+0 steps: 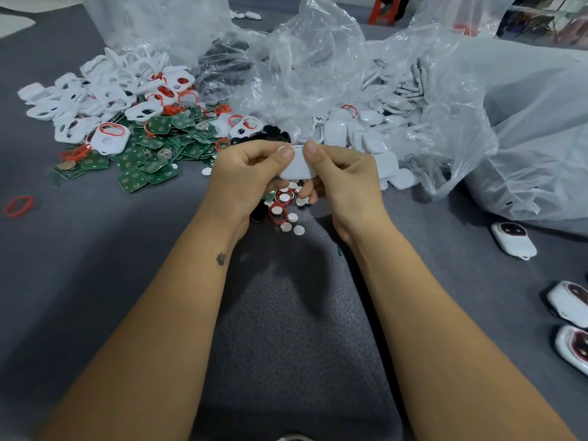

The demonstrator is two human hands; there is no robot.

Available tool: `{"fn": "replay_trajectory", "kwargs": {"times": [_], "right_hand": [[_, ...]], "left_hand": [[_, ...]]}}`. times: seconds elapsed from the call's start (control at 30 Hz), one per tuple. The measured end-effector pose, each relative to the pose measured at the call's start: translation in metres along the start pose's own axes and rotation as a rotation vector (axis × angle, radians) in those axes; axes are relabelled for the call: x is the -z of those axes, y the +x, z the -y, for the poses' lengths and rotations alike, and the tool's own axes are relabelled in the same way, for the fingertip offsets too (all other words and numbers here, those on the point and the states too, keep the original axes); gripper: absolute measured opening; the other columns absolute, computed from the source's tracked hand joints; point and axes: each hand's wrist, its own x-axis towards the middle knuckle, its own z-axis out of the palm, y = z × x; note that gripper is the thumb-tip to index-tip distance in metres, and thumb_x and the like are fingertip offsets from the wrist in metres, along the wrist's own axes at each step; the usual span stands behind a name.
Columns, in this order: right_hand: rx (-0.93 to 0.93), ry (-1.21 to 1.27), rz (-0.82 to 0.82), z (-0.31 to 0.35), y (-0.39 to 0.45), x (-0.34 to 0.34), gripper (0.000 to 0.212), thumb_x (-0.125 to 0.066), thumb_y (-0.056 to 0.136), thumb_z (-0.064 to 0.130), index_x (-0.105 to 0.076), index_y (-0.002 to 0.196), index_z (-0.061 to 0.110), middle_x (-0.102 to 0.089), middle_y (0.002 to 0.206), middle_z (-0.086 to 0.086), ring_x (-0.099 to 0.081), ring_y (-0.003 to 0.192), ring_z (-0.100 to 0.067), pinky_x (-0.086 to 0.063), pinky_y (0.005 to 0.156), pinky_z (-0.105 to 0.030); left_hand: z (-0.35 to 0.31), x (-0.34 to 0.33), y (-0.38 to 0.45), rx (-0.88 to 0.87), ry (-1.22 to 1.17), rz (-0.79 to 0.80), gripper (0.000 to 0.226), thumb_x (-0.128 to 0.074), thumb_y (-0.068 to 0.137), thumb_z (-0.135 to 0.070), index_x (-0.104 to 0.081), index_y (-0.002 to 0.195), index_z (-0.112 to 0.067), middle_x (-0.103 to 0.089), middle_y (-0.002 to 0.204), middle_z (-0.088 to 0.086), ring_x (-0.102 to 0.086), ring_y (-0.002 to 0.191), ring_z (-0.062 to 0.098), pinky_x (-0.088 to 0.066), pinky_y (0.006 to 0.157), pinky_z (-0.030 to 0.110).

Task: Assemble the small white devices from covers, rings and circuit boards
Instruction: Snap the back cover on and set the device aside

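The person holds 1 small white device (pixel 297 165) up at the centre of the view, clear of the grey worktop (pixel 95 265), so both thumbs can bear on its upper face. The left hand (pixel 245 176) and the right hand (pixel 343 176) each have a curled grip around it, thumbs meeting on top and fingers tucked beneath, which looks like a squeeze to snap the cover halves together; whether they have seated cannot be told.

Parts lie within easy reach. Green circuit boards (pixel 149 151) and white covers with red rings (pixel 111 135) are heaped at 10 o'clock. Plain white covers (pixel 372 135) spill from a clear plastic bag (pixel 445 100) at 2 o'clock. Small white discs (pixel 292 222) sit directly under the hands. Finished devices (pixel 514 240) are set apart at 4 o'clock, probably to keep them out of the loose stock. A loose red ring (pixel 18 205) lies at 9 o'clock.
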Motion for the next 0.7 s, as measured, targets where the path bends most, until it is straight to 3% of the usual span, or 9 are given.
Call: {"fn": "replay_trajectory", "kwargs": {"times": [0.23,0.37,0.5,0.7], "right_hand": [[-0.003,-0.027,0.011,-0.0006,-0.001,-0.0012,0.028,-0.056,0.098,0.018,-0.071,0.093,-0.005,-0.059,0.054,-0.015,-0.051,0.047,-0.024,-0.042,0.045,-0.025],[-0.174,0.083,0.101,0.0036,0.003,-0.0007,0.038,-0.044,0.103,0.03,-0.066,0.094,0.0,-0.061,0.063,-0.017,-0.054,0.048,-0.02,-0.046,0.047,-0.025],[-0.118,0.001,0.225,0.0032,0.0026,0.004,0.018,-0.049,0.1,0.01,-0.064,0.105,0.002,-0.057,0.067,-0.009,-0.049,0.052,-0.018,-0.039,0.046,-0.023],[-0.031,0.085,0.185,0.006,0.0001,0.0071,0.018,-0.051,0.094,-0.003,-0.066,0.105,-0.003,-0.058,0.06,-0.01,-0.052,0.046,-0.014,-0.04,0.044,-0.02]], "left_hand": [[-0.0013,0.0023,-0.0008,-0.009,-0.006,-0.003,0.011,-0.065,0.091,-0.011,-0.073,0.084,-0.015,-0.073,0.073,-0.005,-0.068,0.07,0.006,-0.054,0.061,0.018],[-0.0005,0.0007,-0.0005,0.055,-0.051,-0.061,0.011,-0.067,0.091,-0.019,-0.073,0.083,-0.016,-0.07,0.076,0.005,-0.065,0.066,0.012,-0.052,0.055,0.018],[0.0021,0.0021,0.0026,0.085,-0.03,-0.075,0.013,-0.066,0.093,-0.024,-0.072,0.084,-0.016,-0.067,0.073,0.007,-0.061,0.06,0.011,-0.053,0.054,0.019],[0.0029,0.0027,0.0004,-0.022,-0.091,0.103,0.01,-0.067,0.088,-0.007,-0.07,0.097,-0.01,-0.072,0.07,-0.001,-0.067,0.062,0.006,-0.053,0.061,0.014]]}}
